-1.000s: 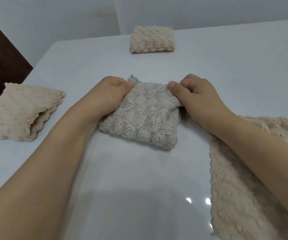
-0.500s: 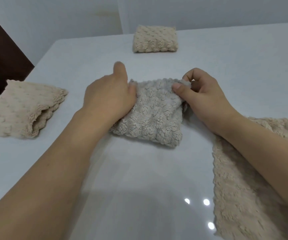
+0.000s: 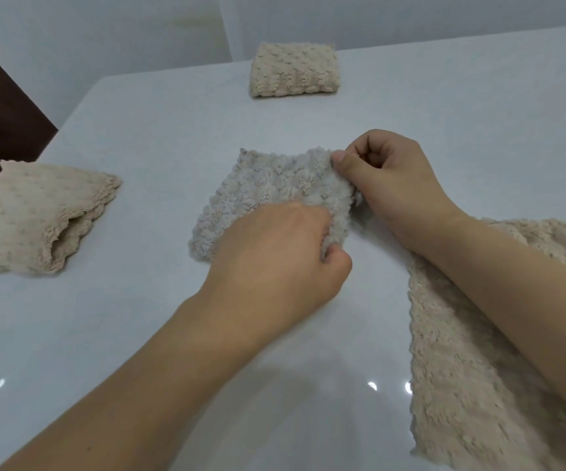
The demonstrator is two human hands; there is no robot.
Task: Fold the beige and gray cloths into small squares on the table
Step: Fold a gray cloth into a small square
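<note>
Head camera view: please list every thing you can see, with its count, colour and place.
gray cloth: 1, gray, folded, middle of the table, held by both hands
folded beige cloth: 1, beige, far edge of the table
half-folded beige cloth: 1, beige, left side of the table
unfolded beige cloth: 1, beige, right side, under the right forearm
table: 1, glossy white
wall: 1, white, behind the table
left hand: 1, fingers pinch the gray cloth's near right corner
right hand: 1, fingers pinch its far right corner
</note>
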